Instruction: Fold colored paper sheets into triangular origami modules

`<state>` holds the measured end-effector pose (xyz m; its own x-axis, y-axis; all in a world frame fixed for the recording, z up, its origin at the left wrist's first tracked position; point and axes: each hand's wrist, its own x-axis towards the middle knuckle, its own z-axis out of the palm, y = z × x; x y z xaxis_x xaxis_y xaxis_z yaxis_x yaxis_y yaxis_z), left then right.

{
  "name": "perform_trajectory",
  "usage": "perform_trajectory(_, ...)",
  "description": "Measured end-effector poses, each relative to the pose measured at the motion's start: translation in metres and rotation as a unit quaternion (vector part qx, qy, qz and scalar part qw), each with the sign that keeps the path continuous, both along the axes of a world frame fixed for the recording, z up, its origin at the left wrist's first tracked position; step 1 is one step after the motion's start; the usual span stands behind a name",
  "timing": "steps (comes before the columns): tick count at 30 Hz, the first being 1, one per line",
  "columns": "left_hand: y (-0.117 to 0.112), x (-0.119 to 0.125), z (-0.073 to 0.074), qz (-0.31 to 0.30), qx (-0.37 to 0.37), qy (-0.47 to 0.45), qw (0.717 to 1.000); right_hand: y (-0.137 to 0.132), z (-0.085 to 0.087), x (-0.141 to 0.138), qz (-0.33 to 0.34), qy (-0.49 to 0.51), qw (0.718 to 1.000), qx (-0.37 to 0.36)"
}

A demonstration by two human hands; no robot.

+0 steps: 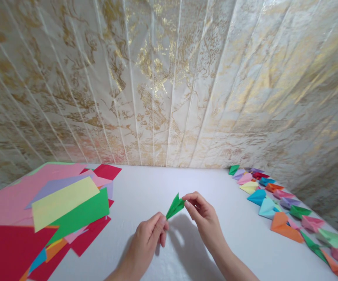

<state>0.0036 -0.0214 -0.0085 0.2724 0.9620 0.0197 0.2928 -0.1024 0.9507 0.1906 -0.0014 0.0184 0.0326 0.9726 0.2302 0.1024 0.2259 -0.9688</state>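
Between my hands, a little above the white table, is a small folded green paper piece, narrow at its lower left end and fanning out at the upper right. My left hand pinches the narrow end between thumb and curled fingers. With thumb and fingertips together, my right hand grips the wide end near its right corner. The very tips of the paper are hidden behind my fingers.
Coloured paper sheets, among them a yellow sheet and a red sheet, overlap at the left. Rows of folded paper pieces, including an orange one, line the right edge. A gold-patterned curtain hangs behind the table.
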Motion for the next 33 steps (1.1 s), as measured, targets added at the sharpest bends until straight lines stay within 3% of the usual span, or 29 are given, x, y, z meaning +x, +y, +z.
perform_trajectory(10, -0.001, 0.000, -0.001, 0.010, 0.093, 0.067, 0.993, -0.007, 0.008, -0.003, -0.024, -0.086, 0.996, 0.019)
perform_trajectory(16, 0.006, -0.010, 0.001, 0.011, 0.244, 0.136, 0.960, -0.003, -0.006, -0.009, 0.052, -0.004, 0.996, -0.077)
perform_trajectory(21, 0.011, -0.012, 0.000, 0.004, 0.333, 0.153, 0.931, -0.003, -0.021, -0.014, 0.077, 0.058, 0.989, -0.109)
perform_trajectory(27, 0.005, -0.005, 0.002, 0.016, 0.355, 0.110, 0.928, -0.004, -0.028, -0.019, 0.083, 0.098, 0.987, -0.098)
perform_trajectory(33, 0.007, -0.007, 0.005, 0.017, 0.329, 0.058, 0.942, -0.006, -0.026, -0.019, 0.089, 0.097, 0.988, -0.080)
